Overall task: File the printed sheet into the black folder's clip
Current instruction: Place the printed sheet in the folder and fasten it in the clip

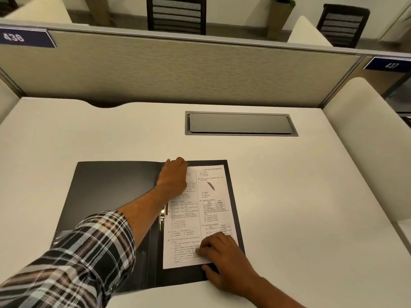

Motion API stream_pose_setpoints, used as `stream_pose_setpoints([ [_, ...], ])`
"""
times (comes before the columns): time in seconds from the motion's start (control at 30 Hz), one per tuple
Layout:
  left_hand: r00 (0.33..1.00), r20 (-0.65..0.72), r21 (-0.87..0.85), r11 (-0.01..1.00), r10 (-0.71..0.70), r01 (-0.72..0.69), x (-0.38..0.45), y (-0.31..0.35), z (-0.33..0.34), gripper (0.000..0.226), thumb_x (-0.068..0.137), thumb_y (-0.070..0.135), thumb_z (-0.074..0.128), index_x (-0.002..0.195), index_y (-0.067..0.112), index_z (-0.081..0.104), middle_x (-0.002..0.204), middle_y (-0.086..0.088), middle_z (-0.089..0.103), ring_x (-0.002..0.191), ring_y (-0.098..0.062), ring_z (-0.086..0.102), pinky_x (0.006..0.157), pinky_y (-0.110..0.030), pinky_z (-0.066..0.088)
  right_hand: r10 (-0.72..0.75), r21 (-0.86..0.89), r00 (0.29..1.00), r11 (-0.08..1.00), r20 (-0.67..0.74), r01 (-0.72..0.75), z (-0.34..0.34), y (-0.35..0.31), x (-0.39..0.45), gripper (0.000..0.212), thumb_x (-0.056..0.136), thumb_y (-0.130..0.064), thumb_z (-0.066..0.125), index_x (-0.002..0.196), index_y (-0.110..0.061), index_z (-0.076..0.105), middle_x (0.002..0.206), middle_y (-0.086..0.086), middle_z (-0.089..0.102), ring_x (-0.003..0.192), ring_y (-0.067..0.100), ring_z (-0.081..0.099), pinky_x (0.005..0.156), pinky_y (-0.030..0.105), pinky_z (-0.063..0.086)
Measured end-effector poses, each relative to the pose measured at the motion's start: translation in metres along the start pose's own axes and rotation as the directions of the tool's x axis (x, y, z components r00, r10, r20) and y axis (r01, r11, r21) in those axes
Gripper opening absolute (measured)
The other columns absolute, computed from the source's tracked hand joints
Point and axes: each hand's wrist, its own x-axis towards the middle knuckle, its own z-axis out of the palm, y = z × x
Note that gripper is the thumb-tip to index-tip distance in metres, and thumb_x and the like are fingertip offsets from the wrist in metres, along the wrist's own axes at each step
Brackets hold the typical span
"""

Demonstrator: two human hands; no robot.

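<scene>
A matte black folder point(111, 196) lies open and flat on the smooth off-white tabletop point(289, 185), with the printed sheet point(211, 214), thin white paper carrying dense text and small tables, resting on its right-hand leaf beside a small metal clip point(163, 213) at the spine. The left hand point(173, 176), its plaid sleeve point(77, 263) rolled back, lies palm-down and loosely curled on the sheet's far left corner. The right hand point(224, 261) presses bent fingers on the sheet's near right corner, gripping nothing; a grey rectangular hatch point(240, 123) is recessed beyond.
</scene>
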Motion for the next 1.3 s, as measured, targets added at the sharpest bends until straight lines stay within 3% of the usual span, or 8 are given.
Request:
stream_pose_setpoints([
  [0.1, 0.998, -0.063, -0.056, 0.998, 0.0, -0.003, -0.009, 0.0, -0.003, 0.063, 0.08, 0.007, 0.066, 0.138, 0.012, 0.043, 0.138, -0.005, 0.048, 0.131, -0.024, 0.043, 0.123, -0.043, 0.018, 0.084, 0.07, 0.995, 0.994, -0.062, -0.08, -0.011, 0.001, 0.0, 0.048, 0.089, -0.057, 0.061, 0.132, -0.037, 0.057, 0.136, -0.018, 0.054, 0.125, 0.006, 0.05, 0.108, 0.022, 0.041],
  [0.2, 0.988, -0.136, -0.138, 0.989, -0.073, 0.054, -0.029, -0.003, -0.005, 0.063, 0.087, 0.008, 0.062, 0.145, 0.01, 0.037, 0.146, -0.007, 0.042, 0.14, -0.027, 0.035, 0.123, -0.042, 0.015, 0.262, 0.164, 0.949, 0.958, -0.178, -0.234, -0.024, 0.013, 0.011, 0.044, 0.09, -0.047, 0.067, 0.129, -0.029, 0.06, 0.134, -0.011, 0.057, 0.121, 0.005, 0.052, 0.104, 0.02, 0.047],
  [0.3, 0.972, -0.145, -0.265, 0.954, -0.184, 0.141, -0.06, -0.013, -0.003, 0.055, 0.098, 0.02, 0.052, 0.148, 0.01, 0.032, 0.155, -0.008, 0.033, 0.145, -0.031, 0.027, 0.121, -0.045, 0.018, 0.522, 0.353, 0.812, 0.834, -0.261, -0.423, -0.035, 0.033, 0.036, 0.03, 0.093, -0.033, 0.07, 0.122, -0.026, 0.063, 0.122, -0.012, 0.058, 0.106, 0.004, 0.061, 0.091, 0.019, 0.055],
  [0.43, 0.96, -0.108, -0.312, 0.926, -0.258, 0.214, -0.098, -0.025, 0.005, 0.058, 0.102, 0.034, 0.043, 0.152, 0.01, 0.025, 0.162, -0.008, 0.022, 0.151, -0.028, 0.013, 0.122, -0.044, 0.012, 0.716, 0.481, 0.681, 0.656, -0.153, -0.581, -0.049, 0.066, 0.076, 0.027, 0.094, -0.028, 0.071, 0.119, -0.02, 0.065, 0.119, -0.003, 0.058, 0.099, 0.014, 0.065, 0.086, 0.029, 0.058],
  [0.57, 0.957, -0.079, -0.309, 0.92, -0.278, 0.242, -0.125, -0.03, 0.017, 0.065, 0.102, 0.048, 0.031, 0.156, 0.015, 0.015, 0.165, -0.004, 0.014, 0.152, -0.023, 0.007, 0.121, -0.038, 0.005, 0.73, 0.468, 0.671, 0.642, -0.131, -0.607, -0.057, 0.086, 0.104, 0.011, 0.092, -0.031, 0.069, 0.1, -0.024, 0.067, 0.105, -0.004, 0.066, 0.091, 0.016, 0.066, 0.078, 0.033, 0.056],
  [0.73, 0.958, -0.047, -0.33, 0.909, -0.283, 0.253, -0.132, -0.033, 0.024, 0.063, 0.102, 0.046, 0.031, 0.155, 0.016, 0.017, 0.164, -0.004, 0.018, 0.152, -0.021, 0.007, 0.121, -0.037, 0.003, 0.758, 0.462, 0.645, 0.609, -0.101, -0.644, -0.051, 0.087, 0.116, 0.039, 0.096, -0.035, 0.066, 0.131, -0.019, 0.066, 0.121, 0.001, 0.067, 0.105, 0.019, 0.067, 0.091, 0.039, 0.058],
  [1.07, 0.978, -0.012, -0.27, 0.942, -0.208, 0.197, -0.125, -0.044, 0.013, 0.06, 0.103, 0.046, 0.031, 0.154, 0.015, 0.021, 0.164, -0.004, 0.017, 0.152, -0.023, 0.006, 0.12, -0.037, 0.004, 0.744, 0.421, 0.649, 0.646, -0.16, -0.637, -0.047, 0.081, 0.118, 0.025, 0.097, -0.029, 0.064, 0.121, -0.022, 0.071, 0.108, -0.003, 0.07, 0.09, 0.017, 0.067, 0.069, 0.027, 0.048],
  [1.3, 0.98, -0.011, -0.258, 0.947, -0.199, 0.189, -0.124, -0.047, 0.017, 0.061, 0.103, 0.045, 0.034, 0.154, 0.015, 0.02, 0.165, -0.004, 0.016, 0.152, -0.022, 0.005, 0.12, -0.038, 0.003, 0.727, 0.384, 0.668, 0.669, -0.159, -0.637, -0.046, 0.081, 0.117, 0.027, 0.098, -0.03, 0.062, 0.123, -0.022, 0.071, 0.116, 0.003, 0.069, 0.097, 0.02, 0.068, 0.086, 0.04, 0.059],
])
